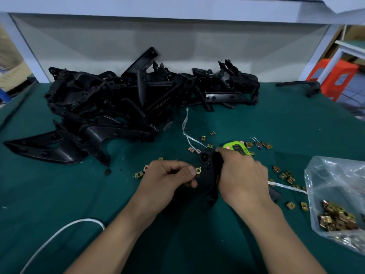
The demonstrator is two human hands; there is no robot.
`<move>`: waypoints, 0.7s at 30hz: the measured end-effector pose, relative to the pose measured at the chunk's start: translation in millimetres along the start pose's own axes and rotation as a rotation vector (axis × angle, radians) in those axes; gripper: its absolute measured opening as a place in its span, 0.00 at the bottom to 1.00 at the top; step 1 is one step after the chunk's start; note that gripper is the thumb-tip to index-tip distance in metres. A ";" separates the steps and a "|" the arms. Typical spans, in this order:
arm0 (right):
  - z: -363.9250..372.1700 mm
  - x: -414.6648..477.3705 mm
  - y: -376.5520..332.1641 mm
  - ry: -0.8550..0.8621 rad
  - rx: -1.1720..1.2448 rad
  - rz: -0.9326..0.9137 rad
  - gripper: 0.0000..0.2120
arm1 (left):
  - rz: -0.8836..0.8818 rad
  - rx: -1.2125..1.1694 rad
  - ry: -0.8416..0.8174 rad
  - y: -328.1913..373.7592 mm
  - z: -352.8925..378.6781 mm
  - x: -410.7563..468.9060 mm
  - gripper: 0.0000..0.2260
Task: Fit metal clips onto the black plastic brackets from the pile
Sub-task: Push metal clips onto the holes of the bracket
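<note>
As hands [242, 175] grip clip [198, 170] and bracket [207, 176], axis near-to-far

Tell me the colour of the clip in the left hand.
Brassy gold; the head view shows the clip pinched by the left hand.

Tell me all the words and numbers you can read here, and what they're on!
Nothing here can be read for sure.
On the green gadget: small marks beside its dark screen, too blurred to read.
On the black bracket, the metal clip and the plastic bag: no writing shows.
</note>
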State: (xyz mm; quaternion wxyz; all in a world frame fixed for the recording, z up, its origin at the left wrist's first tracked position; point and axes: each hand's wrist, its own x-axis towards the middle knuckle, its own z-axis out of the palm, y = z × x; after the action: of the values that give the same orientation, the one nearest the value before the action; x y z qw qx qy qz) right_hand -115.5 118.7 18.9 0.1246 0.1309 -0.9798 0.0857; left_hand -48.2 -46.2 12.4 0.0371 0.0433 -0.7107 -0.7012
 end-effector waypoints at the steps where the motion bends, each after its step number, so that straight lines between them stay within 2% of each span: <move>1: -0.2 0.7 0.8 -0.002 0.003 0.002 0.21 | 0.001 -0.014 0.003 0.6 0.2 -0.2 0.11; 21: -7.8 -1.0 -4.1 -0.089 0.023 -0.016 0.19 | 0.043 -0.044 0.003 -1.6 -2.3 1.0 0.09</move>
State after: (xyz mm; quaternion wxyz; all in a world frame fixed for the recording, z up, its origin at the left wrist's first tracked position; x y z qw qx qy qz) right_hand -111.6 116.6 26.6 0.0802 0.1438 -0.9822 0.0901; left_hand -48.9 -48.6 10.9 0.0539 0.0283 -0.6960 -0.7155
